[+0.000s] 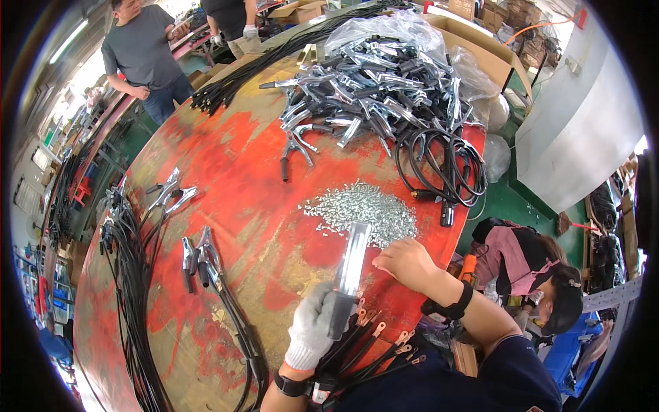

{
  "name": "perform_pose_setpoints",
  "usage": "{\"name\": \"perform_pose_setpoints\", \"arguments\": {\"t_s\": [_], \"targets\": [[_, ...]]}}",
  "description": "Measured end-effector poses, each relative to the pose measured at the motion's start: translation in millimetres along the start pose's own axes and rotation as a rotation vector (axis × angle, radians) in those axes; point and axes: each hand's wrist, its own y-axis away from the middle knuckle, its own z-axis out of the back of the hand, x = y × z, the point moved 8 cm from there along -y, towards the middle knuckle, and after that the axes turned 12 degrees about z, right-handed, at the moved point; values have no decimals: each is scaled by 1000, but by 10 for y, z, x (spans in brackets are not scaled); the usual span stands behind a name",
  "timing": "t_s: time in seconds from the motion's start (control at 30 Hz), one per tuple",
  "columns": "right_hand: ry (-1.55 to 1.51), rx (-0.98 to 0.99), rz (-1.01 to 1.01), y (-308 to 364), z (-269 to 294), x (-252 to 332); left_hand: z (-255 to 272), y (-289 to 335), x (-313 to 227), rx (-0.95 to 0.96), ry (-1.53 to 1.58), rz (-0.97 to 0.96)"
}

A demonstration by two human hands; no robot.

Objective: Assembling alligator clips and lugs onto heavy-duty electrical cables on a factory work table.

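The pile of small silvery screws [364, 209] lies on the red-stained table [233, 161], and the metal clamp [353, 255] is held up on its near side, its bright upper end overlapping the pile's near edge in view. The clamp looks stiff and hard to damage, probably somewhat heavy for its size, with bare metal likely slick under a knit glove; its black grip [341, 314] seems the surest place to hold, and that is where the gloved left hand [311, 324] has its fingers wrapped, closed around it. That hand stands nearer the wearer than the pile, wrist low, the clamp tilted slightly from upright with the metal pointing away from the body. The bare right hand [410, 265] is just beside the pile's near right edge, forearm coming in from the lower right, palm turned down and fingers bunched narrowly together; whether a screw is pinched among them cannot be told. The screws should be light, rigid and apt to roll or scatter, best taken singly between bare fingertips. Beyond the pile is a heap of similar clamps [377, 86]; nearer the wearer lie black cables with copper lugs [376, 331].
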Motion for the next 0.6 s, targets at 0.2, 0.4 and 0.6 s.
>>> {"name": "perform_pose_setpoints", "arguments": {"t_s": [0.2,0.4,0.6], "targets": [[-239,-25,-113,-85,49,-85,-198,144,-291,-104,-546,-258],[-1294,-325,-446,-182,286,106,-225,164,-299,-39,-565,-186],[-1752,-331,-444,-169,81,314,-222,184,-270,-37,-506,-183]]}}
